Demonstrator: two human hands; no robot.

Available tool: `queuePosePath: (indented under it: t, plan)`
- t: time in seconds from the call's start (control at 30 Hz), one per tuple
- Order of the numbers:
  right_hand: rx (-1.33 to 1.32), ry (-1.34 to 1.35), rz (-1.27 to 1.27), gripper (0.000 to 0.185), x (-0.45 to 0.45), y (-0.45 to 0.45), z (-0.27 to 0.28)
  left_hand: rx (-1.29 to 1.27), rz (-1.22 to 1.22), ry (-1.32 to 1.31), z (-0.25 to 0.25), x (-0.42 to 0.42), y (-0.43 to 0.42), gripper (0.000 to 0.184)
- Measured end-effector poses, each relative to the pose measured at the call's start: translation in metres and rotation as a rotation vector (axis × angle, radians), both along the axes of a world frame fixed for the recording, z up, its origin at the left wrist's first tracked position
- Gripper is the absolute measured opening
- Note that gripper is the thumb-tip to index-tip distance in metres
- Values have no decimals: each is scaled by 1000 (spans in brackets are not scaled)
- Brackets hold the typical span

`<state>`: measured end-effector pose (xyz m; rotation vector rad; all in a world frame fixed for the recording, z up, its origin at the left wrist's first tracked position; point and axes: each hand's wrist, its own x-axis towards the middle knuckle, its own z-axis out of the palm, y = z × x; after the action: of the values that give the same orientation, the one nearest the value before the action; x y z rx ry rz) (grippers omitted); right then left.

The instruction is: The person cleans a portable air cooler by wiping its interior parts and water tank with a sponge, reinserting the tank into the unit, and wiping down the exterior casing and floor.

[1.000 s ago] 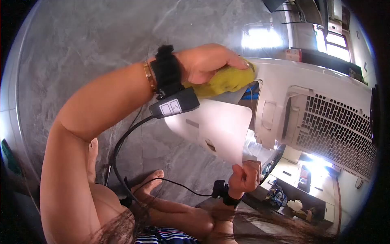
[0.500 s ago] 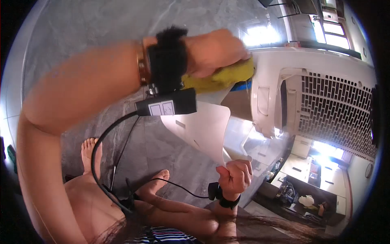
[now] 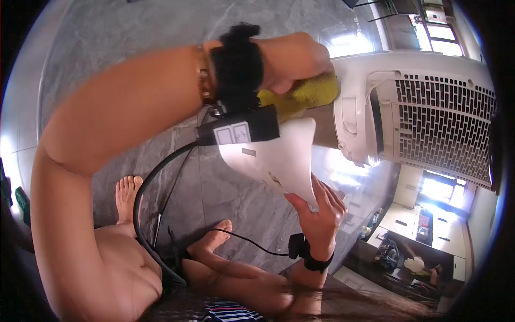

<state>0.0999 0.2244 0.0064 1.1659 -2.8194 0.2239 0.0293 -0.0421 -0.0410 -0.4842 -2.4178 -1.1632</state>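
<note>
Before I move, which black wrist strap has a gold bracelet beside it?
The upper strap, at the upper hand on the yellow cloth, has the bracelet; the lower strap, at the lower hand holding the white panel, shows none.

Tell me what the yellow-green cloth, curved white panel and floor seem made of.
The yellow-green cloth: probably matte microfiber or terry; its surface looks fuzzy.
The curved white panel: likely smooth plastic, thin with soft sheen.
The floor: stone or stone-look tile, semi-glossy; veined, reflecting light.
</note>
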Motion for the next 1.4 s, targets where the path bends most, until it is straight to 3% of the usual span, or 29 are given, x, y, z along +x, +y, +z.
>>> queuePosePath:
  t: [0.03,0.1,0.23,0.37,0.43,0.77,0.83,0.87,0.93,0.97,1.03,1.27,1.33,1.37,1.4]
  plan:
    - [8,3,0,47,2,-2,3,8,0,3,-3,0,-2,22]
    - [5,-14,4,45,9,-7,16,1304,-188,-804,6,9,-8,37]
    - [-19,-129,-80,45,27,-12,32,1463,-229,-859,4,22,-22,36]
    - [-19,-207,-120,44,43,-18,45,1323,-202,-780,-3,16,-20,34]
    - [-4,-245,-77,44,49,-20,50,1526,-260,-840,-1,12,-16,32]
    - [-104,-329,-125,44,54,-18,42,1722,-82,-837,2,10,-13,27]
    - [-79,-299,-29,45,55,-29,35,1383,-280,-707,-10,3,-7,28]
    - [-55,-268,67,46,57,-35,32,1384,-282,-707,-15,-1,-5,28]
    - [-45,-274,88,46,68,-45,26,688,-270,-198,-17,-9,2,23]
    - [-38,-281,116,46,70,-48,26,688,-273,-194,-6,-6,7,23]
    - [34,-298,168,51,71,-52,31,1404,-225,-796,23,7,14,18]
    - [84,-316,182,47,66,-49,34,1333,-382,-796,-2,-20,25,15]
    - [81,-325,177,44,61,-44,39,1210,-595,-749,-22,-39,32,18]
    - [109,-307,179,44,57,-41,42,1206,-593,-749,-19,-37,28,18]
    - [137,-289,179,43,53,-39,45,992,-521,-667,-17,-34,21,22]
